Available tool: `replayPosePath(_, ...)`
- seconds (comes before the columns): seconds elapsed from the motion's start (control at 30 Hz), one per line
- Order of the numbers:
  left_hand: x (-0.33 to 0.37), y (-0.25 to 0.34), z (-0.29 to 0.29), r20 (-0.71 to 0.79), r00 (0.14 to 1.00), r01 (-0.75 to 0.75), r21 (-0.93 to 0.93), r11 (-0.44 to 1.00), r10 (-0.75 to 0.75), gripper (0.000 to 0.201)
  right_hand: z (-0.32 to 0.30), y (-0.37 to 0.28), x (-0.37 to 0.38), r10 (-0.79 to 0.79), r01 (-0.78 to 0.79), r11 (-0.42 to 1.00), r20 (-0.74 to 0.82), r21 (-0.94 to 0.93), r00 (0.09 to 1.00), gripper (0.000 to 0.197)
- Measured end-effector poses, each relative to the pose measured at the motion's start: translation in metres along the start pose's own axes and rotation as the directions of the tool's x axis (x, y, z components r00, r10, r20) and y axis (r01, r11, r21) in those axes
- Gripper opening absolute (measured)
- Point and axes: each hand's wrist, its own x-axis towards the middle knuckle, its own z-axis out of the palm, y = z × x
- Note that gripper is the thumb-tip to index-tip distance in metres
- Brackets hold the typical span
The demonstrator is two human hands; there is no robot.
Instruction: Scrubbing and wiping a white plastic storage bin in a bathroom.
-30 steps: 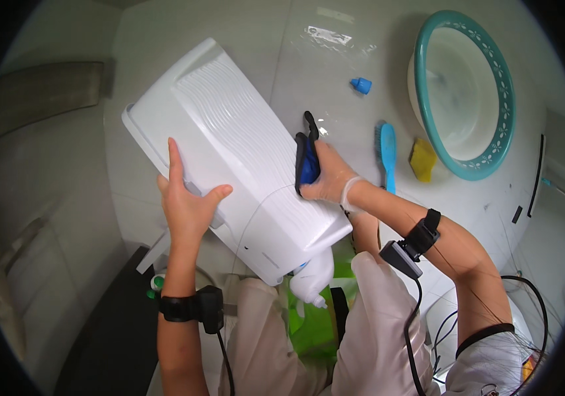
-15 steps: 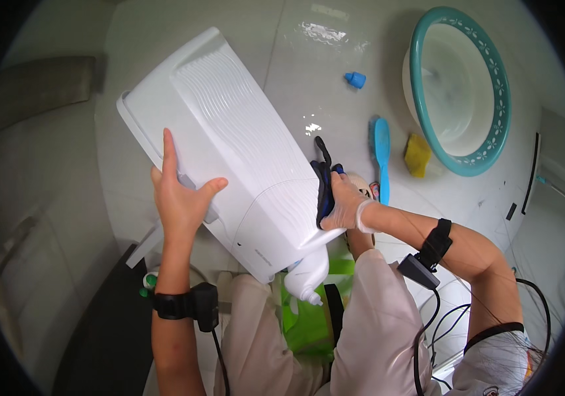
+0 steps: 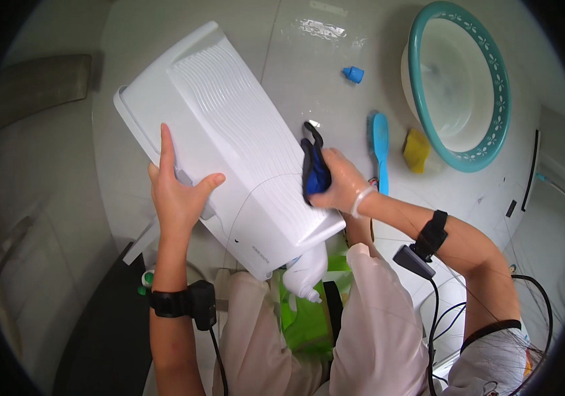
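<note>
A large white plastic cover [image 3: 229, 145] with a ribbed top lies tilted across my lap, its far end over the white floor. My left hand [image 3: 176, 191] grips its left edge, index finger stretched up along the side. My right hand [image 3: 342, 185] presses a dark blue cloth [image 3: 313, 168] against the cover's right side. A white bottle [image 3: 305, 270] pokes out from under the cover's near end, above a green object [image 3: 305, 317] between my knees.
On the wet floor to the right lie a blue brush [image 3: 380, 142], a yellow sponge [image 3: 416, 150] and a small blue cap [image 3: 353, 74]. A teal-rimmed white basin [image 3: 494, 142] stands at the far right. Cables [image 3: 454, 310] trail by my right arm.
My right hand with the blue cloth has slid down along the cover's right side toward me. The cover has shifted slightly under my left hand.
</note>
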Motion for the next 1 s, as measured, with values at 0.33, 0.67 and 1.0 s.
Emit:
replayPosePath(0.33,0.0,-0.007,0.003,-0.013,1.0,0.014,-0.03,0.999,-0.014,0.118,-0.013,-0.008,0.012,0.055,-0.055,0.99,-0.001,0.132,0.998,0.061)
replayPosePath(0.67,0.0,-0.006,-0.001,0.019,0.998,0.058,-0.075,0.995,-0.057,0.112,0.009,-0.029,-0.034,-0.055,0.056,0.986,0.005,-0.159,0.998,0.052)
replayPosePath(1.0,-0.001,-0.004,0.0,0.008,1.0,0.025,-0.09,0.996,-0.024,0.111,-0.007,-0.027,-0.028,0.136,-0.133,0.991,0.195,-0.026,0.971,0.028)
